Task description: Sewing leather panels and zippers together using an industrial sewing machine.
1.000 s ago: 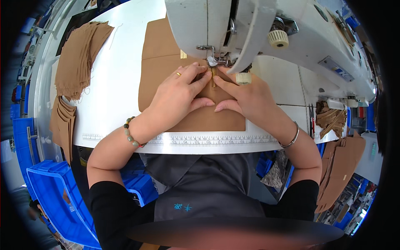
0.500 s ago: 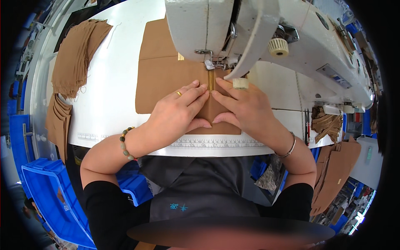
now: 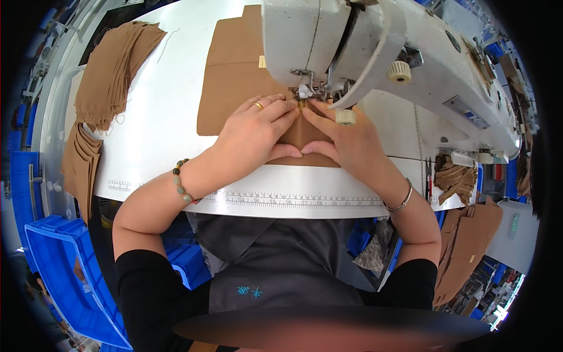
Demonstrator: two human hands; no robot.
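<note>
A brown fabric panel [image 3: 230, 108] lies flat on the white table, partly under the sewing machine [image 3: 296, 41]. Its gold zipper strip [image 3: 302, 104] runs up to the presser foot [image 3: 305, 94]. My left hand [image 3: 252, 132] rests on the panel left of the strip, fingers stretched forward and thumb turned inward. On the other side, my right hand [image 3: 350, 138] presses the fabric with its fingers spread. Both thumbs nearly meet near the panel's front edge. Fingertips of both hands are close to the presser foot; some right fingers are partly hidden behind a machine knob.
Stacked brown fabric pieces [image 3: 111, 76] lie at the left, with more hanging over the edge [image 3: 82, 158]. A printed ruler [image 3: 281, 198] follows the table's front edge. Blue bins [image 3: 70, 281] stand below left. Brown scraps [image 3: 456, 176] and larger panels [image 3: 469, 249] are at right.
Both hands have slid forward with the brown panel toward the machine. Less of the zipper strip shows in front of the presser foot, and the panel's front edge has moved away from the ruler.
</note>
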